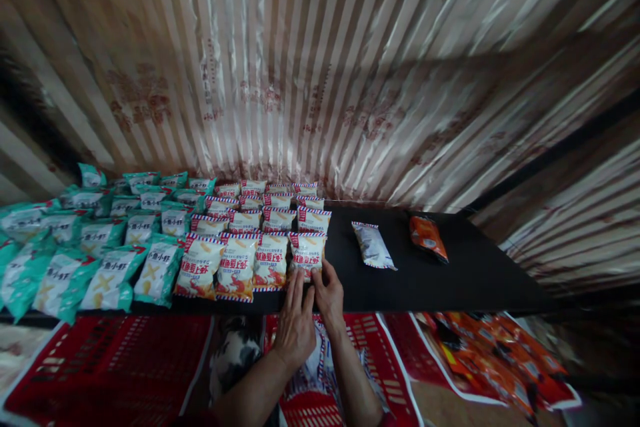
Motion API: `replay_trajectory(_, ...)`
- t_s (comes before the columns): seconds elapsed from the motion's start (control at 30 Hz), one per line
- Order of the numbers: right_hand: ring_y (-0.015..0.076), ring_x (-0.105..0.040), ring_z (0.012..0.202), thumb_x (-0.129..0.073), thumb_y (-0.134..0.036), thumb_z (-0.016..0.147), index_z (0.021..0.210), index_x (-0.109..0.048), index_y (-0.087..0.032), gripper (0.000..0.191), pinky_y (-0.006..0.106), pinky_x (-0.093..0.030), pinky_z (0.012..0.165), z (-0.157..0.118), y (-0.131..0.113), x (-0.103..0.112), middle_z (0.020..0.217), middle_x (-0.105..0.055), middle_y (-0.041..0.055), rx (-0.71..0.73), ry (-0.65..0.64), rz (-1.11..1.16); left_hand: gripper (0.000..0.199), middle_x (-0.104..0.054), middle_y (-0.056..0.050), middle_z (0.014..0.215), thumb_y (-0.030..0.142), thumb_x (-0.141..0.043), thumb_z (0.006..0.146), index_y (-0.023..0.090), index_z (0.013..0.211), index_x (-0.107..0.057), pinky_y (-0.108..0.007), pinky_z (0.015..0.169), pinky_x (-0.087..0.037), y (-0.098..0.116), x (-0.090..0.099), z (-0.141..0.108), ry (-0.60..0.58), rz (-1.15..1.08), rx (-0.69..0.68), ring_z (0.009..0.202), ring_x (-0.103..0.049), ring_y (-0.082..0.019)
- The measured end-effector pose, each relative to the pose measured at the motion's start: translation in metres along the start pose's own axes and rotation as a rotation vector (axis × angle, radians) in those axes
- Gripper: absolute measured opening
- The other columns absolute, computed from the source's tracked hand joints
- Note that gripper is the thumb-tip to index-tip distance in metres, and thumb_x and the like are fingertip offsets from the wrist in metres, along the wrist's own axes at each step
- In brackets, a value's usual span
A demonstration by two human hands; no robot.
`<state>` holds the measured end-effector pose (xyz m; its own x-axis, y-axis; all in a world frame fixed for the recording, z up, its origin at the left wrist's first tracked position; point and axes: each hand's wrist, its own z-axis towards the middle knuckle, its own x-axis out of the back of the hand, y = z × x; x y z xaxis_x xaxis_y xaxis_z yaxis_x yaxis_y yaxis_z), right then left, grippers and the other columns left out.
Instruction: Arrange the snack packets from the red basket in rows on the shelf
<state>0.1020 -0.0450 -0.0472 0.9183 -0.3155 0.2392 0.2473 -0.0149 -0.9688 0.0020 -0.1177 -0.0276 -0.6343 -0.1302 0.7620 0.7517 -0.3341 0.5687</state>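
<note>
A white and orange snack bag [307, 255] stands at the right end of the front row on the black shelf [345, 290]. My left hand [295, 330] has its fingers over the bag's lower front. Against the lower right side of the same bag, my right hand [330, 295] closes with thumb and fingers, so the bag sits between both hands. Left of it stands a matching bag [270, 260] of the same row, with several more rows of this kind behind. The fingertips behind the bag are hidden.
Teal snack bags [157, 270] fill the shelf's left part. A silvery white bag [373, 245] and an orange bag [429, 238] lie to the right. Below are red crates [125, 367], one holding orange packets [500, 353]. A striped sheet [300, 80] hangs behind.
</note>
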Motion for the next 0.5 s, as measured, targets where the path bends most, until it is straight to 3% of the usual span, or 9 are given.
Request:
replay_trajectory(0.27,0.0237,-0.062,0.096,-0.053,-0.045,0.075,0.107,-0.061,-0.014,0.045,0.039,-0.047,0.087,0.002,0.003,0.005,0.105,-0.067,0.0112,0.035,-0.006,0.005,0.072,-0.008,-0.01,0.153,-0.006,-0.036,0.067,0.014,0.136,-0.035,-0.045,0.11,-0.029,-0.003,-0.001,0.001,0.035,-0.037,0.082,0.139,-0.002,-0.024)
replay_trajectory(0.5,0.0247,-0.056,0.107,-0.047,-0.05,0.079,0.111,-0.059,-0.013,0.051,0.039,-0.042,0.094,0.012,-0.018,0.015,0.115,-0.062,0.0139,0.038,0.171,-0.018,0.066,-0.008,-0.01,0.153,-0.004,-0.036,0.07,0.013,0.133,-0.038,-0.047,0.11,-0.027,-0.004,-0.006,0.0,0.046,-0.064,0.098,0.139,-0.002,-0.026)
